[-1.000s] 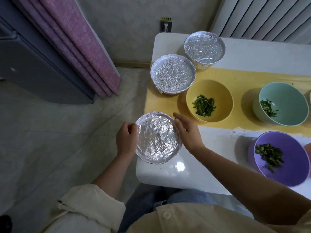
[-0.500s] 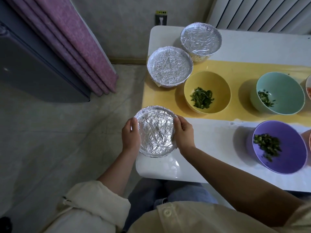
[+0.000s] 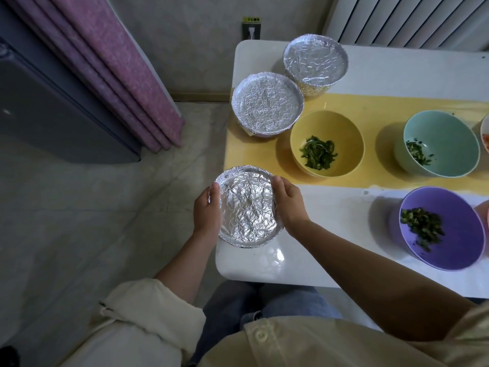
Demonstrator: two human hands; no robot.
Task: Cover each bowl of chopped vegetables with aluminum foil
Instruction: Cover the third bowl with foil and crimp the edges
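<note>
I see a pale marbled floor (image 3: 79, 221) at left, where a purple curtain (image 3: 119, 62) hangs against a grey-blue cabinet (image 3: 53, 115). The beige wall (image 3: 198, 35) carries an outlet (image 3: 251, 29). A white ribbed panel (image 3: 410, 19) stands behind the glossy white table (image 3: 264, 268).

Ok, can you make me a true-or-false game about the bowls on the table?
1. The left hand and right hand hold the nearest foil bowl. True.
2. The yellow bowl is covered. False: it is open, and green vegetables show inside.
3. The purple bowl is empty. False: chopped greens lie in it.
4. The mint bowl has no foil. True.
</note>
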